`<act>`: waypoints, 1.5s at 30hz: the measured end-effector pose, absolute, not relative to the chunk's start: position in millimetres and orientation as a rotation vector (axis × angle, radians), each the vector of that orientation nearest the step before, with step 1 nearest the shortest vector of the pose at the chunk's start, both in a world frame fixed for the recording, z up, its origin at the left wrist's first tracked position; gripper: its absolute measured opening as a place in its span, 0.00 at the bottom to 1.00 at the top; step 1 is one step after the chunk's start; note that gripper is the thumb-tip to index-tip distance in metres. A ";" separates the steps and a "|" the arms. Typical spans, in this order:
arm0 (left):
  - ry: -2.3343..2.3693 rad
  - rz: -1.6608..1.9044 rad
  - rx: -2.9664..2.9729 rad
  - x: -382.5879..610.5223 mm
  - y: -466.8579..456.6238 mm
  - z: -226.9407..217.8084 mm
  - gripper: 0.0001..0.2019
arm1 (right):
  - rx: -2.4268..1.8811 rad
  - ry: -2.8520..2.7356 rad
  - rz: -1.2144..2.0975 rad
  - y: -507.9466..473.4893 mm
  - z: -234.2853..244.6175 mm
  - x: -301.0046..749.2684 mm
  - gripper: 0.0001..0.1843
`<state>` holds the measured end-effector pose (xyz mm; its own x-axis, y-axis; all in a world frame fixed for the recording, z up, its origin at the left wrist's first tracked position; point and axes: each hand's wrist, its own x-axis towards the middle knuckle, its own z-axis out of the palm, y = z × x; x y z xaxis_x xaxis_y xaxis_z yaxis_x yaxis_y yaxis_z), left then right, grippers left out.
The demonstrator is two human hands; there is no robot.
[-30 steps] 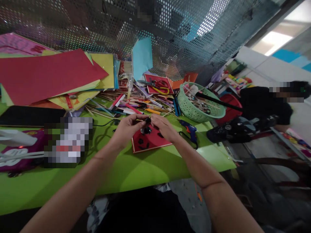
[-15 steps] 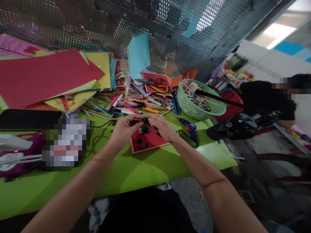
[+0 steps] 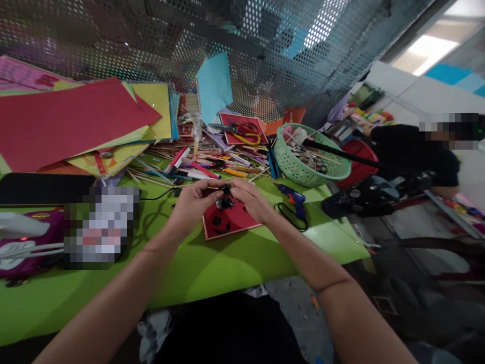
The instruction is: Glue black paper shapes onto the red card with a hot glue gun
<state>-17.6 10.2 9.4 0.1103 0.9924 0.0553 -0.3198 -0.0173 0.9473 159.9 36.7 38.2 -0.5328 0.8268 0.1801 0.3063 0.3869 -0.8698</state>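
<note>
My left hand and my right hand meet at the fingertips, both closed around a small dark piece too small to name. Beneath them on the green table lies a red card with a pale edge, bearing black flower and leaf shapes. A shiny dark piece shows just below my fingers, over the card; whether it joins the held piece, I cannot tell. Right of my right hand a blue glue gun rests with its black cord looped.
Behind my hands spread markers and thin sticks, with scissors on another red card. A green basket stands at back right. Paper sheets and a black phone-like slab lie left. A person in black is at far right.
The view has shifted very slightly. Both hands stay together over the red card, still pinching the small dark piece, with only slight finger movement.
</note>
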 end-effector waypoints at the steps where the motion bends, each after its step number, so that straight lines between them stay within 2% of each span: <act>1: 0.866 1.286 1.035 -17.7 10.2 9.0 0.15 | -0.970 -2.027 1.094 36.5 38.6 159.7 0.13; 14: 0.796 1.256 0.900 -17.4 10.9 8.2 0.17 | -0.993 -2.053 1.061 36.3 38.5 160.9 0.14; 21: 0.763 1.244 0.805 -17.1 10.8 9.7 0.18 | -1.024 -1.982 0.975 35.3 41.3 160.4 0.08; 26: 0.773 1.310 0.808 -17.3 11.6 8.7 0.12 | -0.988 -1.962 0.830 33.8 37.2 156.8 0.12; 31: 0.775 1.285 0.735 -17.3 10.4 14.8 0.11 | -0.950 -1.949 0.749 34.2 34.5 156.6 0.08; 45: 0.754 1.240 0.758 -19.8 10.3 14.8 0.17 | -0.798 -1.920 0.705 33.7 40.8 158.6 0.07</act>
